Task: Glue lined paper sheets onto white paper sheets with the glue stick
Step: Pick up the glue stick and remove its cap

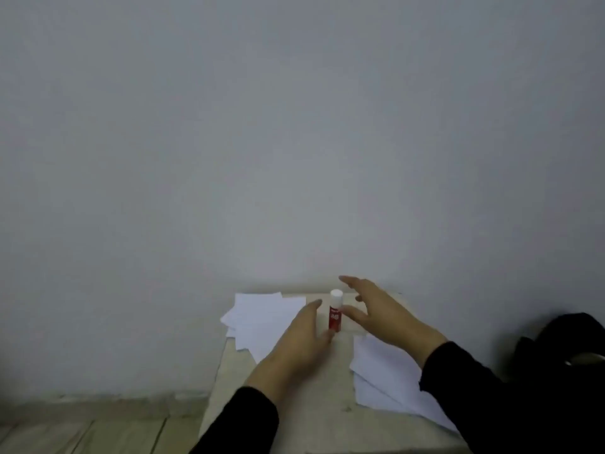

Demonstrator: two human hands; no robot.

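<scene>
A red glue stick point(335, 314) with a white cap stands upright near the far edge of a small pale table point(314, 414). My left hand point(294, 348) reaches along its left side, fingers straight, a fingertip close to its base. My right hand point(379, 312) hovers just right of it with fingers spread, thumb near the tube; neither hand plainly grips it. A loose pile of white sheets point(258, 319) lies at the far left of the table. Another pile of paper point(386, 375) lies on the right, partly under my right sleeve. Lines on the paper cannot be made out.
A plain grey wall point(294, 142) rises directly behind the table. A dark object point(566, 342) sits at the right edge of view. Pale wooden floor planks point(98, 434) show at the lower left.
</scene>
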